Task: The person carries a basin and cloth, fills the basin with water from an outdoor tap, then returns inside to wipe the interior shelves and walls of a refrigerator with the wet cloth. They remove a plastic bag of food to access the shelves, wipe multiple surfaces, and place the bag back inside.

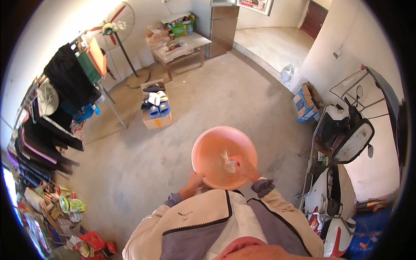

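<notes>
Before me is a large pinkish-orange plastic basin [211, 143], its open side facing up towards me. My left hand [194, 182] grips its near left rim, with some fingers hidden behind the wall. Inside the basin, my right hand [243, 165] holds a crumpled, whitish, semi-transparent piece [228, 164], either thin cloth or plastic film; I cannot tell which. That piece hangs close to the basin's inner surface, and whether it touches is unclear.
A cardboard box [158, 123] topped with several slippers stands ahead. A pedestal fan [112, 29], low table [204, 42] and refrigerator [222, 35] line the back. Clothes hang on a rack [112, 104] at left, above clutter. An electric scooter [325, 182] stands at right.
</notes>
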Motion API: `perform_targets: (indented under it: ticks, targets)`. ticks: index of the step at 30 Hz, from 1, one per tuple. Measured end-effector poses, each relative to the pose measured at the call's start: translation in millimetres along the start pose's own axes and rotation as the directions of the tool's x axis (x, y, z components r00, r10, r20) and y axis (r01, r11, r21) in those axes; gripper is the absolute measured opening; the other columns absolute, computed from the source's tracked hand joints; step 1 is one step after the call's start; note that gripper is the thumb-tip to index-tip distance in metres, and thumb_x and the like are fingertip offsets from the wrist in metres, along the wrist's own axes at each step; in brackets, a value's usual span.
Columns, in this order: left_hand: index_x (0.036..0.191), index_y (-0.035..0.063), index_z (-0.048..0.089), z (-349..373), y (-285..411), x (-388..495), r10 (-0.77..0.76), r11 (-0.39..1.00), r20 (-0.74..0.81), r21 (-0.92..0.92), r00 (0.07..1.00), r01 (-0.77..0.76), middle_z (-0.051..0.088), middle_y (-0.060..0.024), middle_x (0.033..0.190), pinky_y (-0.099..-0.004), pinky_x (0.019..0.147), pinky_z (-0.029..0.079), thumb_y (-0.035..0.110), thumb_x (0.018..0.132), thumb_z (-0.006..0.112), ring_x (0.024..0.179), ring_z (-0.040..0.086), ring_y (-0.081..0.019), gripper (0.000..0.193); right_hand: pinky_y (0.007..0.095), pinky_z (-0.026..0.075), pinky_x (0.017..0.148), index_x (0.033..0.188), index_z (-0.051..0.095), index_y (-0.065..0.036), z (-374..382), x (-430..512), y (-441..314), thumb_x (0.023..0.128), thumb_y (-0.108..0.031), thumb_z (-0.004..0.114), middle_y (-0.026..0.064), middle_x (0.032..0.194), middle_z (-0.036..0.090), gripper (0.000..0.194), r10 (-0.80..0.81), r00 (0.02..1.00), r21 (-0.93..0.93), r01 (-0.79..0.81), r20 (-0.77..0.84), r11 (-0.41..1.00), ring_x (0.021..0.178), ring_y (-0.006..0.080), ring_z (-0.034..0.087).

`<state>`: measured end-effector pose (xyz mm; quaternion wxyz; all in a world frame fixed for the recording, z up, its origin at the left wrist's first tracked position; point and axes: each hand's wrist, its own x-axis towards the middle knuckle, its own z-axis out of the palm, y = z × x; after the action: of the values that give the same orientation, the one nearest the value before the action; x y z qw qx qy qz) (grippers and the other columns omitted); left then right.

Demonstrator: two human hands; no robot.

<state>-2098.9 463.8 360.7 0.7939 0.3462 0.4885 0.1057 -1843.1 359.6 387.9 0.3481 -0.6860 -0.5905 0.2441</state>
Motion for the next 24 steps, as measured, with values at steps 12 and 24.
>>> perform_targets:
  ticks: [12,24]
  targets:
    - [0.104,-0.0119,0.056,87.1,300.9,351.1,0.080,0.988,-0.049,-0.130,0.996,-0.086,0.066,-0.0218,0.091,-0.0480,0.060,0.061,0.009,0.084,0.057,0.076,0.070,-0.0338,0.029,0.0419,0.051,0.083,0.105,0.071,-0.006,-165.3,415.0,152.2,0.079,0.003,0.052,0.0181,0.097,0.070,0.033,0.139,0.990,0.038,-0.139,0.013,0.990,0.094,0.0374,0.066]
    - [0.104,-0.0082,0.060,144.4,584.7,633.6,0.048,0.973,-0.165,-0.216,0.985,-0.084,0.067,-0.0190,0.093,-0.0474,0.069,0.061,0.011,0.084,0.058,0.078,0.070,-0.0311,0.027,0.0417,0.052,0.079,0.106,0.071,-0.007,-269.9,831.3,293.8,0.081,-0.002,0.057,0.0178,0.096,0.071,0.030,0.054,0.985,-0.053,-0.046,0.162,0.998,0.087,0.0368,0.067]
